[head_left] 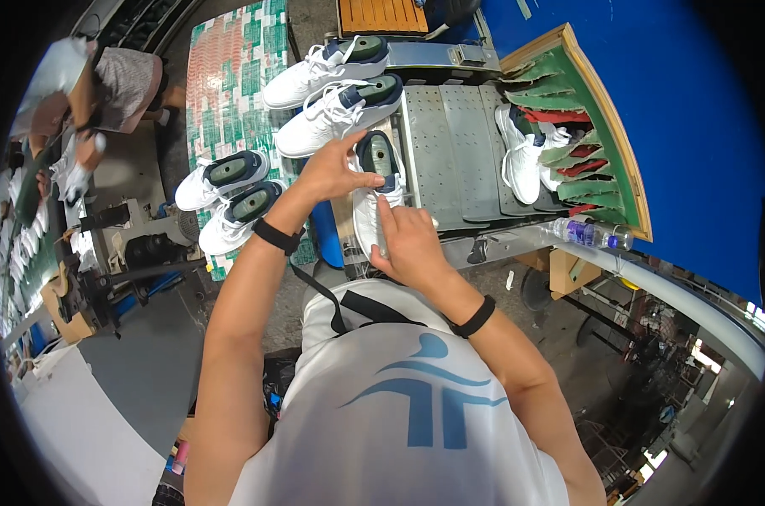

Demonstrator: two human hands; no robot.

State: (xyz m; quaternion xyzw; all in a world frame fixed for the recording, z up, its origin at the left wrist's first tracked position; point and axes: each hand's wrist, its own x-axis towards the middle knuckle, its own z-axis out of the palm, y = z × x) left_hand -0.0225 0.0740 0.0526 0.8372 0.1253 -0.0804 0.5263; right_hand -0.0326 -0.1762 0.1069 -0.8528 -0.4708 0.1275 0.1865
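My left fingers (349,145) pinch one white shoe (366,221) by its collar; it lies under my right fingers (388,219) too, thumb and index spread apart, index touching its laces.

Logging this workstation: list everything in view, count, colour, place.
Held shoe: one, white and navy, centre
Shoes beyond: two, white, upper centre
Patterned surface: one, green, white, red, left
Shoes at left: two, white, on patterned surface
Distant shoes: many, white, far left
Conveyor: one, grey, right of centre
Strips: several, green and red, framed opening
Conveyor shoes: two, white, by the strips
Panel: one, blue, right
Bottle: one, clear and purple, conveyor's edge
Slatted wood: one, orange, top
Other person: one, pale clothing, left
Rim clutter: many, mixed
Wristbands: two, black, wrists
Left hand: one, on held shoe
Right hand: one, at its laces
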